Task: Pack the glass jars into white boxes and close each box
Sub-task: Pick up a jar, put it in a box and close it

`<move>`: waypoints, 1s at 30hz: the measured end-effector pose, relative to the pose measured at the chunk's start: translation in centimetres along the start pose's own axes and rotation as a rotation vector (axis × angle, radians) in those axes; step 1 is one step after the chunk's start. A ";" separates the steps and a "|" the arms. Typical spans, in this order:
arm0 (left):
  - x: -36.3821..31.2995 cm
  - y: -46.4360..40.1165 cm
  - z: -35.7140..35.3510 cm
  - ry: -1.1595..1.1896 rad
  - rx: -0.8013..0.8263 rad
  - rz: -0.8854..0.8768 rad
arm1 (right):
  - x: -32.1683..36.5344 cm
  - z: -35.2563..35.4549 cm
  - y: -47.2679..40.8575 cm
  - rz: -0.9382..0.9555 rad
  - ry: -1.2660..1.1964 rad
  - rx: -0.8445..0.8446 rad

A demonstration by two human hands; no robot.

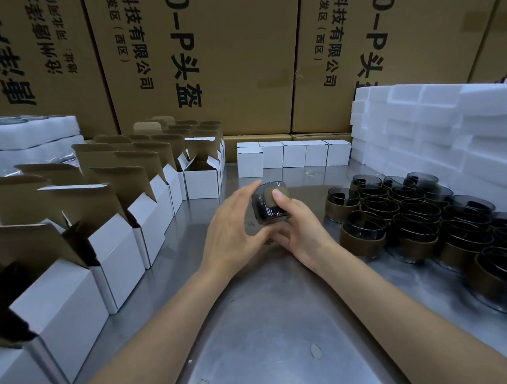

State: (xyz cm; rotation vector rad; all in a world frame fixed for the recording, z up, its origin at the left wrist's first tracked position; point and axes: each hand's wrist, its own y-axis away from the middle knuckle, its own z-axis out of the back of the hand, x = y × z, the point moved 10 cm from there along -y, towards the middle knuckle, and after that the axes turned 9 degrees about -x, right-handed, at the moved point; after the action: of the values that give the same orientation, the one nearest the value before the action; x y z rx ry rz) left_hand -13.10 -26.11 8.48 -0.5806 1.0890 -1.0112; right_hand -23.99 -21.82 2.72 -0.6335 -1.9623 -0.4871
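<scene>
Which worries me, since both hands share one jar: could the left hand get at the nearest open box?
Probably yes. The left hand only rests open against the jar gripped by the right hand, and bare steel table separates it from the open box.

The desk (pixel 253 324) is showing brushed metal, smooth and dully reflecting. The glass jars (pixel 394 213) are gleaming dark, glossy and smoky, each wearing a matt brown band. The white boxes (pixel 117 251) are looking like matt card, brown inside their flaps. Foam blocks (pixel 433 123) are looking soft, white and matt.
</scene>
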 end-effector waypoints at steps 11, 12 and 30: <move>4.0 0.1 -0.7 0.250 -0.006 0.321 | -1.3 -0.6 0.6 -0.237 -0.015 0.176; 4.0 0.2 -0.9 0.244 0.016 0.318 | -1.2 -0.5 0.4 -0.205 -0.026 0.155; 2.9 1.1 -2.8 0.200 0.253 0.246 | 3.1 0.5 0.5 0.559 0.721 -0.124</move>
State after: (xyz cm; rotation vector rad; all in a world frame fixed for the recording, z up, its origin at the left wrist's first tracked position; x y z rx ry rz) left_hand -14.95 -27.94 5.22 -0.1380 1.1540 -0.9854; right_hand -25.24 -20.45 5.31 -0.8957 -1.0262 -0.4062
